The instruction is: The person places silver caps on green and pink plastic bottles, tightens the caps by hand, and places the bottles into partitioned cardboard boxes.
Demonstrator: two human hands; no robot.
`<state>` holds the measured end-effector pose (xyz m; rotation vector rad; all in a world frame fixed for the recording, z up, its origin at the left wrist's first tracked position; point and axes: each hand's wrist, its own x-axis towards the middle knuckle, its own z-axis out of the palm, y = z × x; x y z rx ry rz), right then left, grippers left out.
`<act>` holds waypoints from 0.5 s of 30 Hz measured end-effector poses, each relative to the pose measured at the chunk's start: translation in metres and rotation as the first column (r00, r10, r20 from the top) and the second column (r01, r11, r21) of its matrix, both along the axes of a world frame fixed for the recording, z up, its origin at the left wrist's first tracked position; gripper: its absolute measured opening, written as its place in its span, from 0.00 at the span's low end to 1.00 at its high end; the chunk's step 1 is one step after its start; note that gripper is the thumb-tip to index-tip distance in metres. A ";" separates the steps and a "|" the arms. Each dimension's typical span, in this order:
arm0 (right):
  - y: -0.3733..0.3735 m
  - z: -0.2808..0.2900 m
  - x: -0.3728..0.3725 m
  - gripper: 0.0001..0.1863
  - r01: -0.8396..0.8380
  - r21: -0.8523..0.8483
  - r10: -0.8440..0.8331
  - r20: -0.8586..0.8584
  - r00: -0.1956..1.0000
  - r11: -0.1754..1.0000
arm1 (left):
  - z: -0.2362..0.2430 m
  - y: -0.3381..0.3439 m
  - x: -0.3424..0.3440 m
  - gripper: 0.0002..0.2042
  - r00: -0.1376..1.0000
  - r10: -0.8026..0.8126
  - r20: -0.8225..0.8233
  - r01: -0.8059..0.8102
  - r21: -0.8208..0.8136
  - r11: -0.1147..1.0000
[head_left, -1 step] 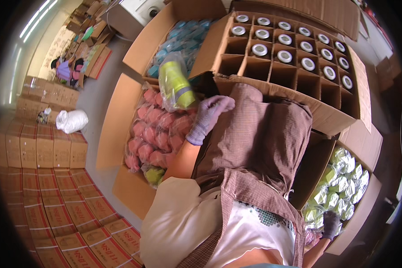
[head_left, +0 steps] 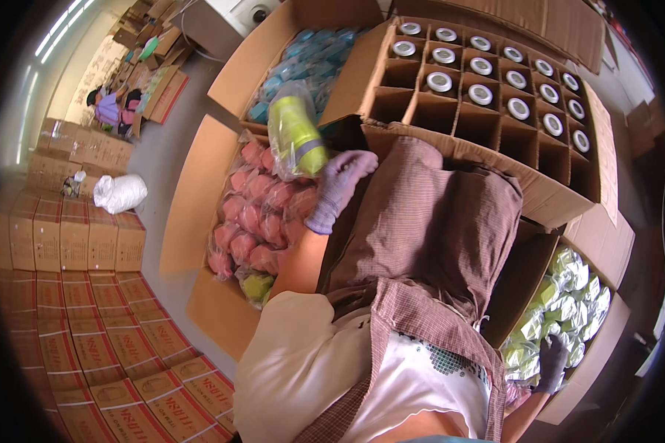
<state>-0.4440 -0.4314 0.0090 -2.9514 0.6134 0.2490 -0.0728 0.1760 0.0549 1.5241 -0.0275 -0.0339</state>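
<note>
Bottle (head_left: pixel 300 142) by left hand (head_left: pixel 342 188), above red packs (head_left: pixel 270 221): holding fingers bunched, cannot tell whether pinching its slick bag (head_left: pixel 276 136); risking slipping if loosely gripped. Right hand (head_left: pixel 552 363): resting at green packs (head_left: pixel 537 325), fingers parted, possibly risking tearing wrap (head_left: pixel 563 306) by pressing.

Left hand (head_left: pixel 342 189) curled, right hand (head_left: pixel 553 365) lower

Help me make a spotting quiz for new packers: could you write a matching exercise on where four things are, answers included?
1. Left hand
2. Right hand
3. White sack
4. Silver lids

A. On stacked cartons
B. In the divided box
C. Next to the bagged green cylinder
D. At the silvery green packs

Pairs: 1-C, 2-D, 3-A, 4-B.
</note>
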 end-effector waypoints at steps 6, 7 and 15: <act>0.292 0.228 0.274 0.09 -0.808 0.039 0.685 0.509 0.522 0.587 | -0.096 0.194 0.085 0.12 0.637 0.752 0.170 -0.770 0.088 0.632; 0.323 0.255 0.292 0.10 -0.914 -0.037 0.782 0.532 0.325 0.404 | -0.114 0.231 0.088 0.13 0.693 0.721 0.016 -0.719 0.091 0.689; 0.409 0.336 0.319 0.13 -0.989 -0.147 0.913 0.406 -0.047 0.014 | -0.153 0.232 0.112 0.20 0.783 0.542 -0.307 -0.615 -0.247 0.749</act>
